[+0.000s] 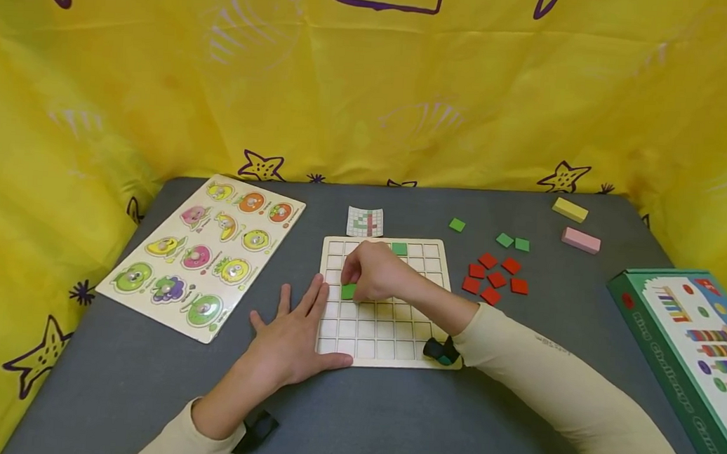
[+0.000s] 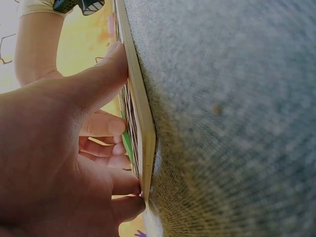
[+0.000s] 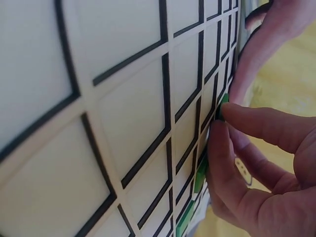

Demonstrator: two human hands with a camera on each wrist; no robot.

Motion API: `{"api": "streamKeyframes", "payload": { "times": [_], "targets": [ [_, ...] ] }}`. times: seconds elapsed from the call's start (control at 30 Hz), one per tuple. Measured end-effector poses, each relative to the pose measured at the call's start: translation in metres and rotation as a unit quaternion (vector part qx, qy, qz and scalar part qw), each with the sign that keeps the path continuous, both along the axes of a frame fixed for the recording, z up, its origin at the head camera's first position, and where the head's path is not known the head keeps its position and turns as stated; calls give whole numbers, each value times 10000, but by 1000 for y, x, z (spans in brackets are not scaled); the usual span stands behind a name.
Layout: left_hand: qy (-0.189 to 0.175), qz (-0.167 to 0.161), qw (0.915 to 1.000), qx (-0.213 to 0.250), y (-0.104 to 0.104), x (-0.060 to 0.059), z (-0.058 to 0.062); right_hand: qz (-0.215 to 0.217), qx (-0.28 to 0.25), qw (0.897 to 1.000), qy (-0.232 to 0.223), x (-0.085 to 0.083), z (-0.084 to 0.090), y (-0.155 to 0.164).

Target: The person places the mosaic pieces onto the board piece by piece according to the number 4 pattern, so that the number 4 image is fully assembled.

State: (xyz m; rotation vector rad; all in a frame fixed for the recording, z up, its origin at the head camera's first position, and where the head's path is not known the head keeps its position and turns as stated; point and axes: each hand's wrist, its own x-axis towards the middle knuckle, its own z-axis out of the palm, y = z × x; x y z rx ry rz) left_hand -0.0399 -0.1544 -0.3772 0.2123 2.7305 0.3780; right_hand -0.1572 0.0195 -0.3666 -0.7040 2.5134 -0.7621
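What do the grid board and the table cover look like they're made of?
The grid board looks like pale, unfinished plywood: the left wrist view shows a light, flat-cut wooden edge. The table cover seems to be grey fabric or felt, with a matte, finely woven texture close up.

The head view looks from above, forward and down on the whole desk (image 1: 387,426). The left wrist view lies very near the desk, along the edge of the grid board (image 2: 140,123). The right wrist view looks closely across the same grid board (image 3: 123,113).
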Motion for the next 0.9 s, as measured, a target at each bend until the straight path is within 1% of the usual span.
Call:
{"api": "streamKeyframes", "payload": {
  "times": [0.2,0.33,0.5,0.73,0.9],
  "targets": [
    [-23,2,10000,-1,0,0,-1,120,-32,9999,39,1,0,-2],
    [-22,4,10000,5,0,0,-1,125,-37,9999,47,1,1,-1],
    [-26,6,10000,0,0,-1,-2,90,-196,9998,29,0,1,2],
    [-19,11,10000,-8,0,-1,-3,-106,-399,9990,-164,-5,6,10],
    [-38,16,10000,-22,1,-2,-4,-270,-607,9976,-186,-10,13,22]
  ]
}}
